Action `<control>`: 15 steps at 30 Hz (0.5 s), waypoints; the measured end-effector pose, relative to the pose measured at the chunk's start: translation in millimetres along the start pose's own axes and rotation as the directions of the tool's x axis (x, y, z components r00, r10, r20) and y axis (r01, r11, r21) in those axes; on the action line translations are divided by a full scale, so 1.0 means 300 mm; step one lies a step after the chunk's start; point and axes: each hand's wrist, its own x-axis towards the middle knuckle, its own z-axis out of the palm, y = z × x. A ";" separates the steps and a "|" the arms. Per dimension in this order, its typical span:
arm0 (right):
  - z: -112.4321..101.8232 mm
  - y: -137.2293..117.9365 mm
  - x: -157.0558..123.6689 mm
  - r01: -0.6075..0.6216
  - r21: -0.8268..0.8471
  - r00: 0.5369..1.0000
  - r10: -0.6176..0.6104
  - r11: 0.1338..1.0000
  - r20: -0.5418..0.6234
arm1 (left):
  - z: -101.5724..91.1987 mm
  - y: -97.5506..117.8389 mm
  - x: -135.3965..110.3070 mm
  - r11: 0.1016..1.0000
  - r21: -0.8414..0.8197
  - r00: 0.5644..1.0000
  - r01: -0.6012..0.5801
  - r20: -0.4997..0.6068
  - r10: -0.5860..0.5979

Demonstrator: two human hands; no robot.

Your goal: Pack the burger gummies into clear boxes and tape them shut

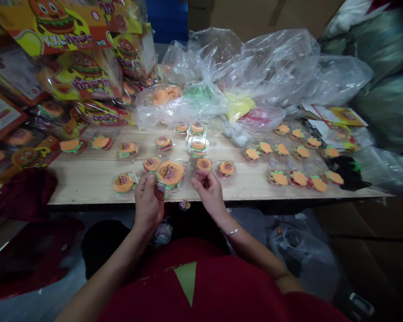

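Note:
My left hand (149, 199) grips the left edge of a candy burger in a clear plastic pack (170, 173), raised over the table's front edge. A printed round label lies on its orange bun top. To the right of that pack, my right hand (207, 191) has its thumb and fingers pinched together; what they hold, if anything, is too small to make out. Just behind my right hand sits another labelled burger pack (204, 163), with one more labelled pack (226, 168) beside it. A labelled burger pack (123, 182) lies left of my left hand.
Several unlabelled burgers (299, 178) lie at the right of the wooden table (87, 179). Clear bags (268, 67) with coloured pieces pile at the back. Printed burger boxes (83, 74) stack at the left, near a dark red cloth (27, 192). Black cloth (349, 174) lies far right.

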 end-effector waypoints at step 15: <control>0.087 0.066 -0.032 -0.294 0.327 0.936 0.201 0.898 0.290 | -0.080 -0.039 -0.058 0.984 0.080 0.987 0.159 -0.025 -0.158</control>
